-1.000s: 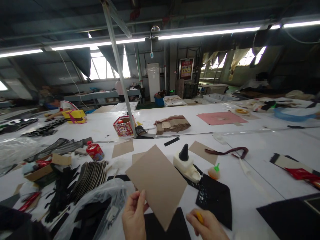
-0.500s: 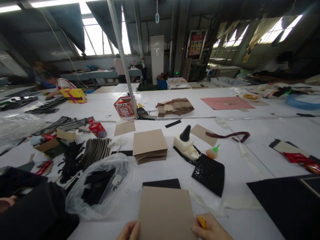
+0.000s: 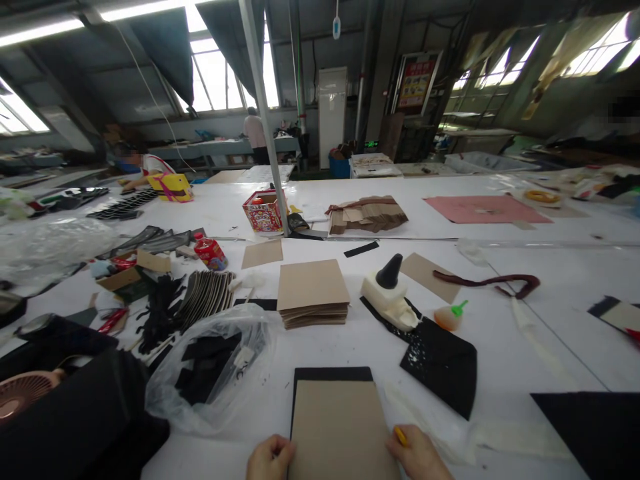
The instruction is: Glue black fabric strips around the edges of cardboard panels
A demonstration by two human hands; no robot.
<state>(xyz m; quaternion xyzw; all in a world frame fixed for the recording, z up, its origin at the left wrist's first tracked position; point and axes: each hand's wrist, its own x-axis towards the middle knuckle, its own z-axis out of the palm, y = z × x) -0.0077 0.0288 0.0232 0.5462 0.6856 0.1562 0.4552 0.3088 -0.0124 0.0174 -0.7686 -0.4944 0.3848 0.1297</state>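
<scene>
your left hand (image 3: 270, 459) sat at the near edge of the white worktop (image 3: 525, 267), fingers curled in and pressed against the left edge of the flat brown cardboard sheet (image 3: 343, 427). your right hand (image 3: 417, 457) pressed on the sheet's right edge, pinching a small yellow object (image 3: 401, 437) between thumb and fingers; what that object was, the view did not show. the cardboard sheet lay flat on a black rectangular sheet (image 3: 333, 374), whose dark border showed along the far and left sides, both right at the near edge, about midway along it.

just beyond, toward the middle of the worktop, a stack of brown cardboard squares (image 3: 313, 293) rested. right of the stack stood a white glue bottle with a black cone cap (image 3: 390, 297), and beside that a small orange bottle with a green tip (image 3: 450, 317). a black fabric piece speckled white (image 3: 440, 360) lay near your right hand's side. left of the cardboard sheet, a clear plastic bag holding black pieces (image 3: 210, 367) slumped, near your left hand. at the near left corner a pink round fan (image 3: 25, 390) poked out beside dark cloth (image 3: 85, 413).
</scene>
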